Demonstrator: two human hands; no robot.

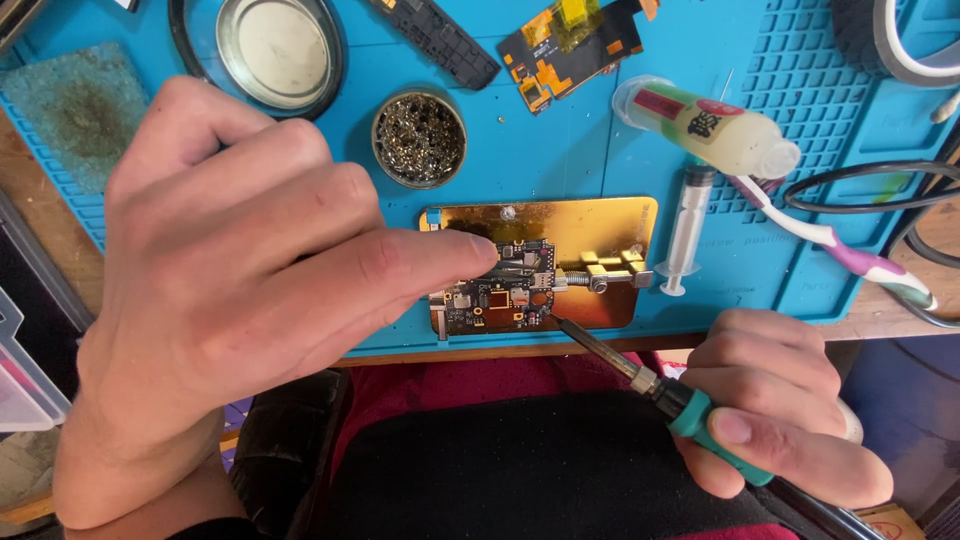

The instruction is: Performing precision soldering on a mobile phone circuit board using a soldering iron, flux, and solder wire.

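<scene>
We see the right hand (790, 410) closed around a soldering iron (640, 375); its long axis runs up and left, the tip just beside the small circuit board (500, 290) clamped on the gold holder (600, 225). The left hand (230, 270) holds nothing, fingers loosely together, fingertip over the board. The round tin (419, 139) contains brass wool.
</scene>
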